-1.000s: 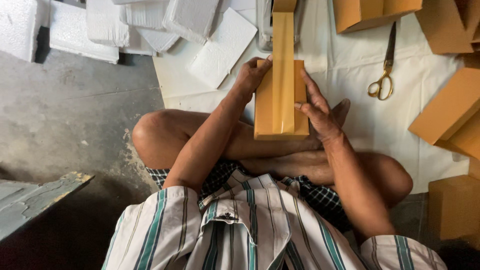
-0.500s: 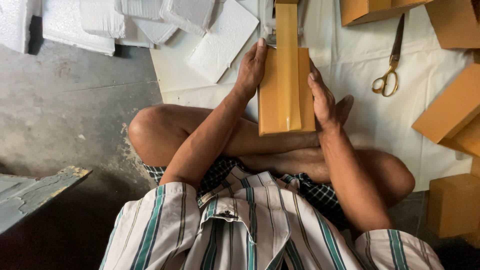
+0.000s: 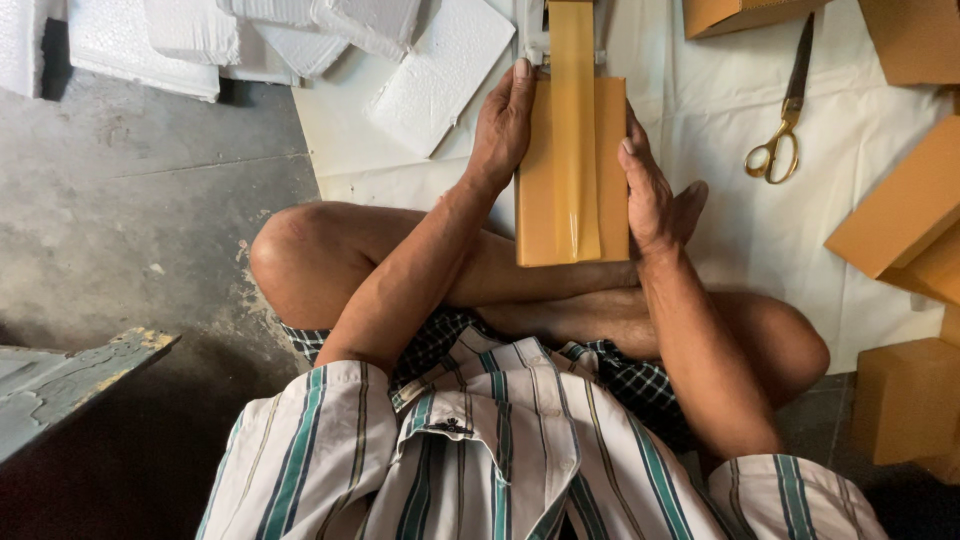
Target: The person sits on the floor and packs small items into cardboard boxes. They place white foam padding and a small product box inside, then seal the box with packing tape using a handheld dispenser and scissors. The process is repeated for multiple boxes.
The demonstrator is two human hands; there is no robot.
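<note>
I sit cross-legged on the floor with a flat brown cardboard box (image 3: 540,190) resting on my shins. A strip of clear brown tape (image 3: 573,130) runs down its middle from a tape dispenser (image 3: 533,25) at the top edge of the view. My left hand (image 3: 503,125) presses flat along the box's left side, fingers pointing away from me. My right hand (image 3: 647,190) clasps the box's right side, thumb on its top face.
White foam sheets (image 3: 440,75) lie at the top left on a white sheet (image 3: 720,220) over the grey concrete floor (image 3: 130,220). Gold-handled scissors (image 3: 780,130) lie to the right. Several brown boxes (image 3: 895,210) stand along the right edge.
Both hands have slid along the box sides, the left hand further up toward the far end. The tape strip now lies flat down the box's middle.
</note>
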